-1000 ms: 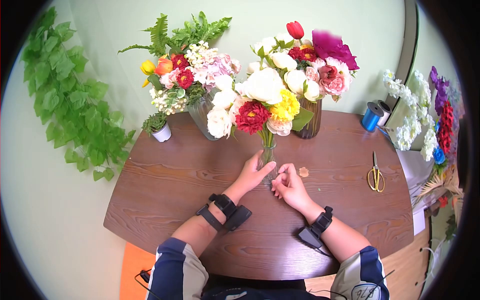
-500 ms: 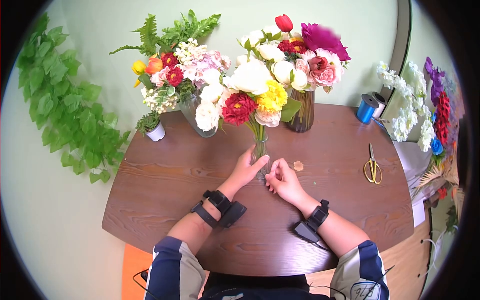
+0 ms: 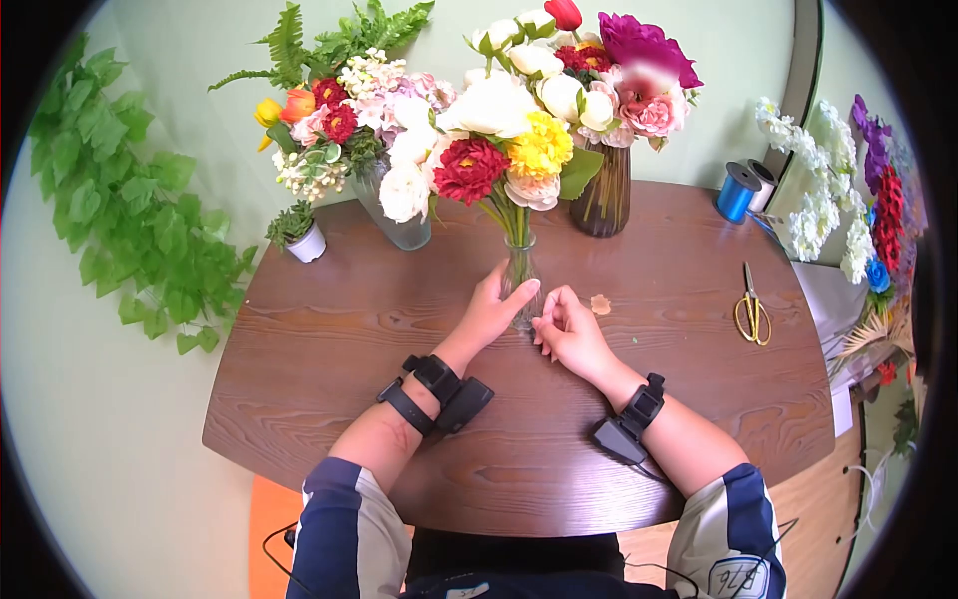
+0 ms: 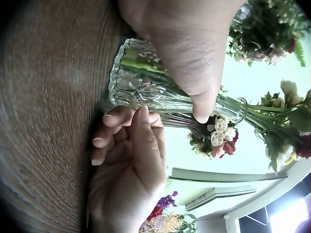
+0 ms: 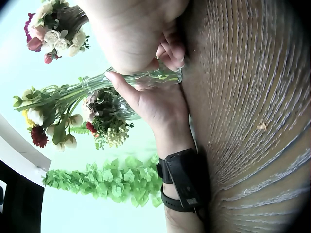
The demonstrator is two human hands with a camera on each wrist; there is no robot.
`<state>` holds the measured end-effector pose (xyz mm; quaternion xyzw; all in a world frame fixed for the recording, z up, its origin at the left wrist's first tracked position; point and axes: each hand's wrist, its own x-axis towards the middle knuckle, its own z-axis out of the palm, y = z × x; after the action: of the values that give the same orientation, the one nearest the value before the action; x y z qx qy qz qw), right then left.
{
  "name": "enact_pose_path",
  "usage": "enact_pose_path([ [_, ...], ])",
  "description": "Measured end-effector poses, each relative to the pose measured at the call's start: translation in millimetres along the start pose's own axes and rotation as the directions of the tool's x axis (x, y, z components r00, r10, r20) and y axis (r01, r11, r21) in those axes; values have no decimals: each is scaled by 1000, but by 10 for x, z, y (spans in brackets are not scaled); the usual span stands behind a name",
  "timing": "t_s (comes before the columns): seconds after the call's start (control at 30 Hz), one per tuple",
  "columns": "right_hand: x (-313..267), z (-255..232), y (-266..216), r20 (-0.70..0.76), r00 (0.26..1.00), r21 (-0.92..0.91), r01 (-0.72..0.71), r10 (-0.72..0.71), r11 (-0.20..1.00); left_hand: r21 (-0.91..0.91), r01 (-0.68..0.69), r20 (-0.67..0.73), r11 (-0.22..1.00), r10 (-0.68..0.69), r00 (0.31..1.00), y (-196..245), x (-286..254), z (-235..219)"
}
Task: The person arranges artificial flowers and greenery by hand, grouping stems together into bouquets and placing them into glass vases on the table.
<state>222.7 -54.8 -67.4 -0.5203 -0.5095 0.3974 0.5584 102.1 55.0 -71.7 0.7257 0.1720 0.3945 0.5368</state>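
Observation:
A clear glass vase [image 3: 521,264] stands upright on the brown wooden table, holding green stems of white flowers [image 3: 491,104], a red flower [image 3: 469,171] and a yellow flower [image 3: 540,146]. My left hand [image 3: 495,309] grips its body from the left, thumb across the near side. On the other side, my right hand [image 3: 574,337] is beside the vase's base with its fingers loosely curled. In the left wrist view, the right hand's thumb [image 4: 146,141] meets its index finger right at the glass; nothing shows between them.
Behind stand a grey glass vase [image 3: 399,212] and a brown ribbed vase [image 3: 603,195], both full of flowers. A small potted plant [image 3: 309,243] is at the left. To the right lie gold-handled scissors [image 3: 752,317], a blue ribbon spool [image 3: 736,192] and a beige scrap [image 3: 600,303].
The head view has shifted, so the whole scene sits a little differently in the frame. Both hands keep their places at the vase.

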Motion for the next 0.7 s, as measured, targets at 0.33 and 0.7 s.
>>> enact_pose_path([
  [0.33,-8,4,-31,-6,1000,-13,-21,20,1000,-30,7,-12,1000,-8,1000,-30,0,-5],
  [0.7,-7,6,0,-19,1000,-16,-11,11,1000,-6,37,-9,999,-37,999,-60,-5,-12],
])
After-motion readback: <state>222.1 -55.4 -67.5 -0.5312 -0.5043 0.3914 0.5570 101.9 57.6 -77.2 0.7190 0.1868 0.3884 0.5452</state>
